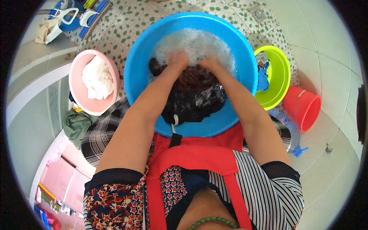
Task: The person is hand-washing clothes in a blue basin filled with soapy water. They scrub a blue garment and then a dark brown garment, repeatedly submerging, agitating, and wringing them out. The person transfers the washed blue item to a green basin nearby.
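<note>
A large blue plastic basin [141, 43] stands before me with soapy water and white suds [198, 40] in its far half. Dark, wet cloth [192, 100], black towards me and brownish between my wrists, lies bunched in it. My left hand [178, 59] is closed on the far edge of this cloth, blurred and partly in foam. To its right, my right hand [210, 62] grips the same bundle, its fingertips hidden by suds. A pale strap [176, 119] sticks out of the cloth near the basin's close rim.
Left of the basin stands a pink tub [76, 77] holding white cloth [98, 77]. At right are a lime-green basin [277, 77] with blue cloth [262, 77], a red bucket [302, 107] and a clear plastic bottle [291, 129]. A floor drain [258, 13] lies beyond.
</note>
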A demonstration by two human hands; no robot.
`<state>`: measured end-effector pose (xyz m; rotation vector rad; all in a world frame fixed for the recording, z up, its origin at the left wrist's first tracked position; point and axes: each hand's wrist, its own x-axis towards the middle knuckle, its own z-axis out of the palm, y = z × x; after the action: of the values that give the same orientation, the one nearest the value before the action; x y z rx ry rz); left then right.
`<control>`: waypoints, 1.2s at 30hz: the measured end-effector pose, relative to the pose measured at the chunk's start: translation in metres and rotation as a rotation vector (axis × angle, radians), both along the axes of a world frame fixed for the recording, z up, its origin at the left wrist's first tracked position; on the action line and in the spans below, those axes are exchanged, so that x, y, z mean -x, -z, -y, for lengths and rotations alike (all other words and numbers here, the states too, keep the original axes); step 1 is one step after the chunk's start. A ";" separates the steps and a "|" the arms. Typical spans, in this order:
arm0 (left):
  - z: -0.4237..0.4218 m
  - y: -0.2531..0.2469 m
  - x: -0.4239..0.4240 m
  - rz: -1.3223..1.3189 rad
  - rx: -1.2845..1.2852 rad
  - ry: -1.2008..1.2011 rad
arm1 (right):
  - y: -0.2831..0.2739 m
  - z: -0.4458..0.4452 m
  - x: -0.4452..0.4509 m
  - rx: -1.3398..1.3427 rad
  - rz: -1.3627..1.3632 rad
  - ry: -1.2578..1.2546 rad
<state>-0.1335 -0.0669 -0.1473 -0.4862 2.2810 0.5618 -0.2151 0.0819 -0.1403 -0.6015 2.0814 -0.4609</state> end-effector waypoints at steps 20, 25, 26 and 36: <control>-0.025 -0.106 -0.083 -0.368 0.230 -0.137 | -0.102 -0.030 -0.075 0.181 -0.539 -0.243; -0.035 -0.069 -0.096 -0.532 0.259 -0.033 | -0.068 -0.028 -0.072 0.009 -0.244 -0.229; -0.030 -0.064 -0.091 -0.524 0.254 -0.015 | -0.066 -0.025 -0.070 0.084 -0.268 -0.211; 0.011 0.008 -0.024 -0.314 -0.061 -0.304 | -0.021 0.007 -0.011 -0.066 0.030 -0.124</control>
<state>-0.1094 -0.0783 -0.1548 -0.7672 2.4910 0.9110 -0.2045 0.0747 -0.1196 -0.6758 2.0098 -0.3268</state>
